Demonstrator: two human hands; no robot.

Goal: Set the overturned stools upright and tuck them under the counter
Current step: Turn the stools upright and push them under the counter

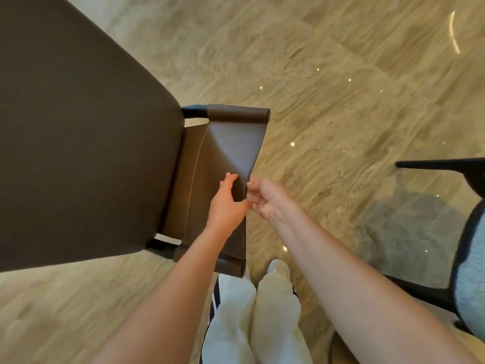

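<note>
While the brown stool [191, 195] stands upright against the desk [78, 127], its seat apparently hidden beneath the top, both hands grasp the free edge of its leather backrest [233, 145]: left hand [227, 204] wrapped over the edge, right hand [263, 197] pinching just beside it. Judged step: final push-in. Push level and straight toward the desk. Load the frame rather than the slack leather, which puckers at the grip. Stop before the black frame tubes [160, 247] strike the desk edge. Stool: brown sling back, pale stitching, rolled ends over the tubes. Second stool [469, 258], pale fuzzy seat, appears overturned at right on the marble floor [341, 74].
</note>
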